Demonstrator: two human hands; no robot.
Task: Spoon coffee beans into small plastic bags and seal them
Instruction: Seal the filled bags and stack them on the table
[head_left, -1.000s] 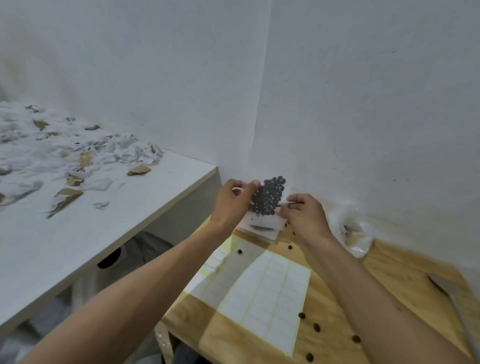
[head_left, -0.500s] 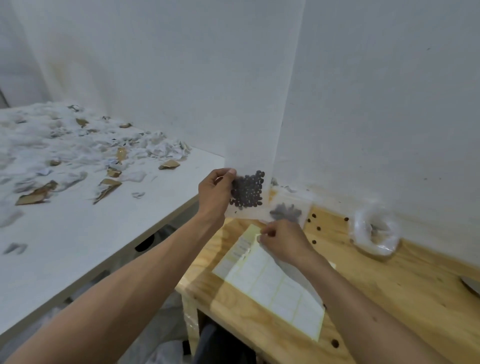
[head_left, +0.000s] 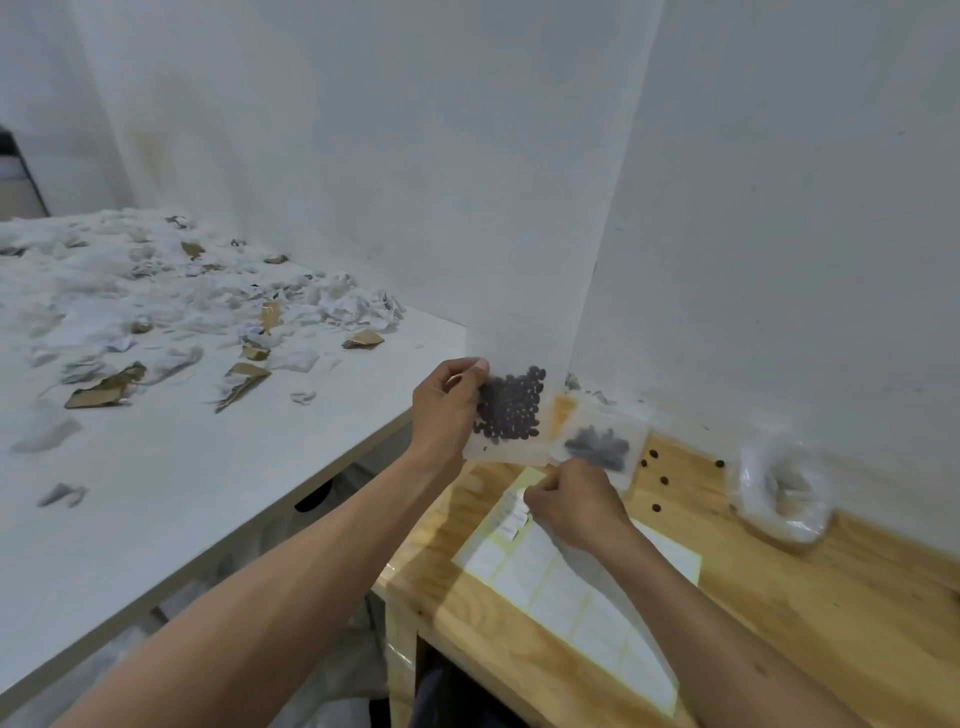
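My left hand holds up a small clear plastic bag of dark coffee beans by its left edge, in front of the wall corner. My right hand is lower down, its fingers curled and pinching at a white label on the sticker sheet that lies on the wooden table. A second filled bag of beans lies flat on the table just behind my right hand. Which label the fingers grip is hidden by the hand.
Loose coffee beans are scattered on the wood near the wall. A crumpled clear plastic bag sits at the back right. To the left stands a white table littered with torn paper and plastic scraps.
My right hand let go of the bean bag and dropped to the sticker sheet. My left hand kept the bag raised. The view swung left, showing more of the white table.
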